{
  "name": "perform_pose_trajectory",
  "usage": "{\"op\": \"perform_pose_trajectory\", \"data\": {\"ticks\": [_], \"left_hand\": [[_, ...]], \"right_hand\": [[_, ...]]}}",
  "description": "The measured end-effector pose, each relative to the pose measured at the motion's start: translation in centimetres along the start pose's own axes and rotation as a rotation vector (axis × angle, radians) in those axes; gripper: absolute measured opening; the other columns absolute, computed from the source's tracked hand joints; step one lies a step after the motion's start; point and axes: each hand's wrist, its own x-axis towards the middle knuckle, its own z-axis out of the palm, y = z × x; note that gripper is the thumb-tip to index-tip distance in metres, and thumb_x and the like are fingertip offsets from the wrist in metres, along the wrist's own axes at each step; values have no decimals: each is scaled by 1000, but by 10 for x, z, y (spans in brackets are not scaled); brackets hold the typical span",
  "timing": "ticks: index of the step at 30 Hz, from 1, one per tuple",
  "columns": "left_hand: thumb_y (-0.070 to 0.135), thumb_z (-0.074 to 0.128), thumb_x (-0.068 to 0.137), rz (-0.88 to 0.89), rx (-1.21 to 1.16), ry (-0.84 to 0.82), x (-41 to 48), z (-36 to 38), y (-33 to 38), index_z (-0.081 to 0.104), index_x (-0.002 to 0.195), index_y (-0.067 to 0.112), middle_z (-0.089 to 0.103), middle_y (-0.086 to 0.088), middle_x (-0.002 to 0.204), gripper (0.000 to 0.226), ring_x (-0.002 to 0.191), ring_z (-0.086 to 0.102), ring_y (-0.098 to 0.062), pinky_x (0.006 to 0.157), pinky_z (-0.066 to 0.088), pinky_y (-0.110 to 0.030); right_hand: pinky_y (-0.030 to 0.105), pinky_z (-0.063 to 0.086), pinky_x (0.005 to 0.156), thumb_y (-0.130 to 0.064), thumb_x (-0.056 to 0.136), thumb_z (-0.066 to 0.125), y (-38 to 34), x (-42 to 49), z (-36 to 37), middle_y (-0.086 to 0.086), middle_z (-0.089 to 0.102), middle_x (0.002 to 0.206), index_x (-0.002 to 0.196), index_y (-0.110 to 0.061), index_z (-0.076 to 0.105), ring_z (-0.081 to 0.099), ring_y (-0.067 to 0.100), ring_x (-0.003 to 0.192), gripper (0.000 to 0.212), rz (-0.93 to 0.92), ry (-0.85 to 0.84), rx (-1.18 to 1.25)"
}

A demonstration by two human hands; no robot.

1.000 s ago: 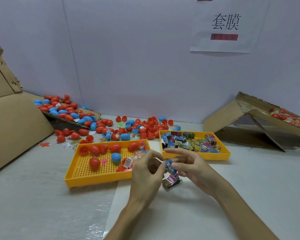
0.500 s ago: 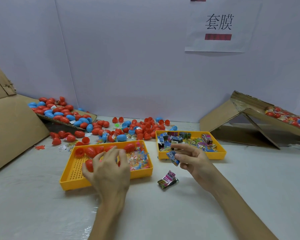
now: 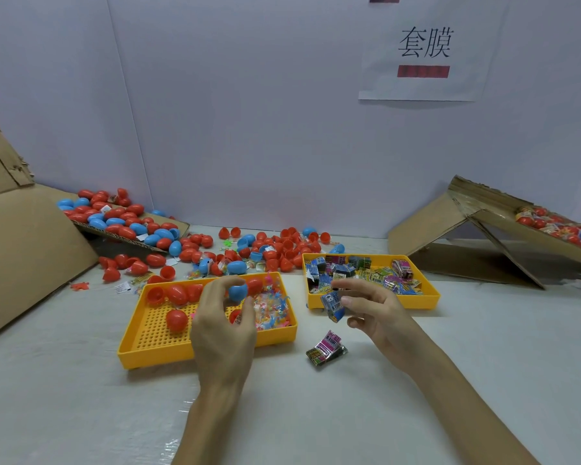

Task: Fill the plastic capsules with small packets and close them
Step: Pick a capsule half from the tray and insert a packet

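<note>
My left hand [image 3: 222,327] pinches a blue capsule [image 3: 238,292] between thumb and fingers, above the left yellow tray [image 3: 155,350]. That tray holds several red capsules [image 3: 176,319] and small clear packets of coloured toys [image 3: 270,307]. My right hand [image 3: 374,313] pinches a small blue printed packet [image 3: 332,305] in front of the right yellow tray [image 3: 376,300], which is full of printed packets. Another folded packet [image 3: 326,349] lies on the table between my hands.
Many loose red and blue capsules [image 3: 275,248] are scattered behind the trays and on a cardboard ramp [image 3: 121,226] at the left. A second cardboard ramp [image 3: 483,229] at the right carries more capsules. A large cardboard sheet [image 3: 21,250] leans at the far left.
My left hand left the packet, reached into the left tray and lifted out a blue capsule. My right hand kept the blue packet and drew slightly right.
</note>
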Motion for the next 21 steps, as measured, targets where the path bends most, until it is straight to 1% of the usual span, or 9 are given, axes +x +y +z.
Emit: {"op": "perform_pose_trajectory", "data": {"ticks": [2, 3, 5, 6, 8, 11, 13, 15, 21], "left_hand": [[4, 75, 86, -8, -94, -14, 0, 0, 2, 63, 108, 19, 65, 6, 109, 30, 89, 67, -14, 72, 59, -24], [5, 74, 87, -43, -167, -40, 0, 0, 3, 61, 106, 24, 68, 8, 106, 30, 84, 69, -13, 67, 58, -20], [8, 70, 90, -145, -405, -137, 0, 0, 7, 61, 107, 28, 72, 13, 99, 27, 79, 74, -12, 65, 59, -19], [11, 69, 91, -197, -527, -184, 0, 1, 8, 62, 110, 26, 73, 13, 99, 25, 79, 75, -14, 66, 59, -21], [22, 65, 88, -293, -675, -263, 0, 1, 9, 65, 113, 22, 74, 6, 100, 24, 83, 76, -21, 68, 60, -23], [30, 62, 85, -416, -798, -354, 0, 3, 8, 70, 110, 21, 75, -1, 100, 27, 89, 75, -24, 71, 59, -24], [29, 62, 83, -498, -885, -387, 1, 3, 8, 71, 111, 17, 75, -4, 102, 31, 91, 75, -25, 73, 60, -26], [26, 64, 82, -556, -950, -422, 2, 3, 9, 69, 112, 13, 75, -6, 102, 33, 92, 75, -28, 74, 61, -28], [26, 64, 85, -561, -931, -522, -2, 5, 12, 66, 111, 10, 76, -5, 99, 30, 89, 76, -31, 69, 60, -26]], "right_hand": [[22, 49, 62, -10, 71, 76, -1, -1, 1, 1, 74, 98, 100, -23, 80, 67, 13, 81, 32, 7, -6, -4], [21, 50, 64, -11, 70, 72, -1, -1, 1, -1, 75, 99, 100, -24, 80, 68, 12, 83, 34, 11, -19, -11], [21, 53, 68, -12, 70, 66, -2, -2, 3, -2, 76, 105, 102, -28, 79, 71, 13, 89, 38, 19, -58, -18], [22, 54, 69, -11, 71, 65, -2, -3, 4, 0, 75, 109, 104, -29, 78, 72, 15, 93, 40, 22, -79, -12], [22, 55, 72, -10, 73, 64, -3, -4, 4, 3, 74, 114, 108, -29, 77, 72, 18, 98, 42, 19, -119, 9], [23, 55, 74, -14, 70, 70, -6, -6, 5, 4, 72, 119, 111, -29, 76, 71, 22, 104, 44, 5, -156, 51], [23, 55, 76, -21, 65, 72, -6, -6, 5, 4, 71, 121, 113, -28, 75, 70, 24, 107, 48, -5, -170, 75], [24, 56, 77, -24, 65, 72, -7, -7, 6, 4, 71, 123, 113, -27, 75, 69, 25, 108, 49, -9, -180, 92], [27, 56, 80, -23, 69, 71, -8, -9, 8, 4, 70, 125, 113, -28, 75, 68, 26, 111, 45, -14, -203, 99]]}}
